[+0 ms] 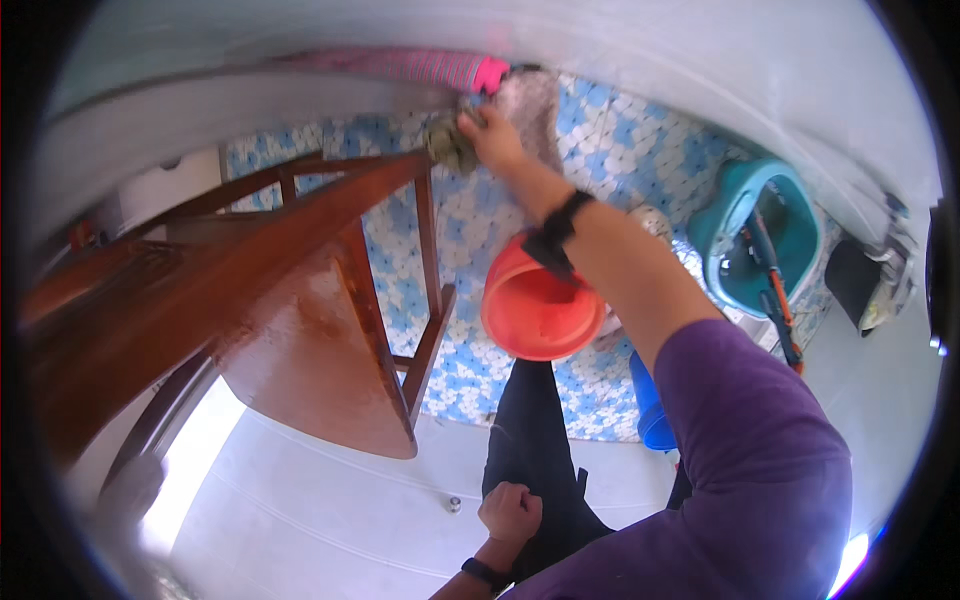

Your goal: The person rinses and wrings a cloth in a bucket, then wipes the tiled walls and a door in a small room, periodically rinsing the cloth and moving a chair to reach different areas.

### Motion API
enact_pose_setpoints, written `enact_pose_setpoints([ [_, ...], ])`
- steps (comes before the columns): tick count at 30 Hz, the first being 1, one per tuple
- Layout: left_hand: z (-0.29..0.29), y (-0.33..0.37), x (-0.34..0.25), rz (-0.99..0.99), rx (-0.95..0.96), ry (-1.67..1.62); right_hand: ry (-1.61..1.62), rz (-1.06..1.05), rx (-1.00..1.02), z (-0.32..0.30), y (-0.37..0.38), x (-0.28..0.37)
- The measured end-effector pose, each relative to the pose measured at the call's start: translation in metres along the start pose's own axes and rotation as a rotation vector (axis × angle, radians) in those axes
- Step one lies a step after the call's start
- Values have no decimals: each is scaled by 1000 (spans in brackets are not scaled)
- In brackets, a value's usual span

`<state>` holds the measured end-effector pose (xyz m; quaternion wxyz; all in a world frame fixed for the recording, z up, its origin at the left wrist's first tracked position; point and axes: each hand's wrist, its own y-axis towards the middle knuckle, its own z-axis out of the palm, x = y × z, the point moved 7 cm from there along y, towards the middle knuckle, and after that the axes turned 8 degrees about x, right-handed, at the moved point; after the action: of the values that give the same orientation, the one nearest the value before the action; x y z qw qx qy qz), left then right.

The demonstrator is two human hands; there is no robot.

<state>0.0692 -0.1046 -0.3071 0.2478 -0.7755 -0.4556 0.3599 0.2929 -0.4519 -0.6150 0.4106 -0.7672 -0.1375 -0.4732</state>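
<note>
My right hand point(492, 140) is closed round a crumpled olive-green cloth point(452, 142). The cloth presses against the end of a reddish-brown wooden chair's point(318, 215) long rail, at the far middle. That chair is tipped over on the left, with its smooth, shiny seat panel point(300, 350) facing partly toward me. Closed in a fist, my left hand point(510, 512) rests on my dark trouser leg point(530, 430), and nothing shows sticking out of it. Below my right forearm stands a red bucket point(535, 345); my watch strap hides part of its rim.
A teal tub point(712, 235) at the right has a long blue-and-orange tool point(763, 250) leaning in it. A blue bucket point(655, 405) stands near my right sleeve. Blue-flowered flooring point(610, 150) lies beneath. A pink striped fabric-like thing point(430, 68) runs along the far wall.
</note>
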Motion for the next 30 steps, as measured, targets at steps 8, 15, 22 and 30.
enact_pose_setpoints([
  [8,10,6,-9,30,117,-24,-357,-525,-148,-170,-172,223],
  [15,21,8,-12,-101,292,22,-1302,-602,12,-226,-128,192],
  [22,15,-7,-47,-65,310,-564,-946,76,360,-267,-238,168],
  [30,-114,6,-170,232,252,-919,-425,-171,682,-204,-419,304],
])
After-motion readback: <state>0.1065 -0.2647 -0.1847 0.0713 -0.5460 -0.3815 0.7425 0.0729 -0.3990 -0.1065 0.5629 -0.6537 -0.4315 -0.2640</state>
